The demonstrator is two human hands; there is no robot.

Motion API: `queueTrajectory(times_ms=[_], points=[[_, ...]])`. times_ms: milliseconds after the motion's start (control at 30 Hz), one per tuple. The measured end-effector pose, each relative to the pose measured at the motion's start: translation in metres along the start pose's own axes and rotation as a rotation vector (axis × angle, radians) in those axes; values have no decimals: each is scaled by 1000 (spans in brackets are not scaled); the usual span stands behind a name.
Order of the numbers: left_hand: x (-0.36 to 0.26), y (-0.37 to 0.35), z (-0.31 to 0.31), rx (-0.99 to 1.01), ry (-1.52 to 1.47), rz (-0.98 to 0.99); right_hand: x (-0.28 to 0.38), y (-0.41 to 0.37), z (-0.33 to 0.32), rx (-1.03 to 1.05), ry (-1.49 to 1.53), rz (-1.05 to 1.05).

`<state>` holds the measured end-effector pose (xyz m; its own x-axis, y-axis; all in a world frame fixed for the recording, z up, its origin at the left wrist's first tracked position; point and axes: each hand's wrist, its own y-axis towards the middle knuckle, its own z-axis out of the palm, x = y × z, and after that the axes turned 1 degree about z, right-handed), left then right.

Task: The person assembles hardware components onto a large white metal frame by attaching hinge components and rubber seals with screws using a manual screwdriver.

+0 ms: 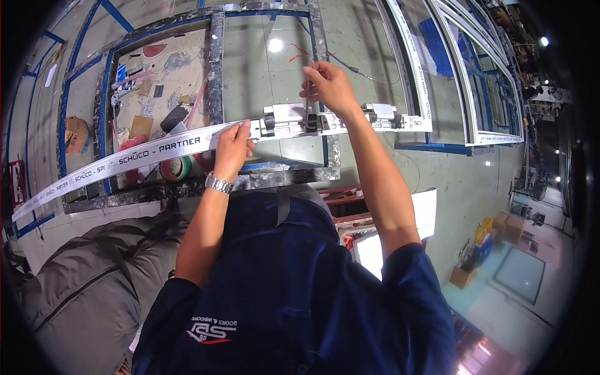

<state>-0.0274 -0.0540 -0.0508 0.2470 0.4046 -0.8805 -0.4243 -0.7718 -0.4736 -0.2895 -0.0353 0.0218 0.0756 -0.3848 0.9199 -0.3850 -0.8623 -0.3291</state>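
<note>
A long white frame profile (156, 152) with printed film lies across the blue metal frame stand. My left hand (234, 150) grips this profile, thumb on top, just left of a silver hinge (288, 114). My right hand (329, 87) is closed in a pinch around a thin dark rod, like a hex key (307, 103), held upright. Its lower end meets the hinge hardware between the silver parts. Another hinge part (379, 114) sits on the profile further right, beyond my right forearm.
Under the profile, the scuffed stand (215, 69) holds a board (181, 75) with scraps and small tools. A green tape roll (175, 168) lies near its front edge. White window frames (465, 81) stand at right. A cardboard box (77, 135) is at left.
</note>
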Motion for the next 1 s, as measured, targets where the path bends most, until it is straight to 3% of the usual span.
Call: queueTrajectory(times_ms=[467, 600, 700, 833, 933, 1000], points=[[9, 5, 4, -47, -9, 117, -1, 32, -5, 84, -70, 116], [15, 1, 4, -61, 114, 193, -6, 3, -14, 179, 27, -106], [16, 0, 8, -87, 103, 239, -18, -10, -7, 86, 132, -182], [12, -1, 8, -75, 52, 152, -12, 1, 5, 76, 192, -179], [11, -1, 4, -77, 40, 71, 11, -2, 5, 4, 448, -332], [2, -13, 16, -210, 129, 300, 35, -17, -9, -7, 506, -333]])
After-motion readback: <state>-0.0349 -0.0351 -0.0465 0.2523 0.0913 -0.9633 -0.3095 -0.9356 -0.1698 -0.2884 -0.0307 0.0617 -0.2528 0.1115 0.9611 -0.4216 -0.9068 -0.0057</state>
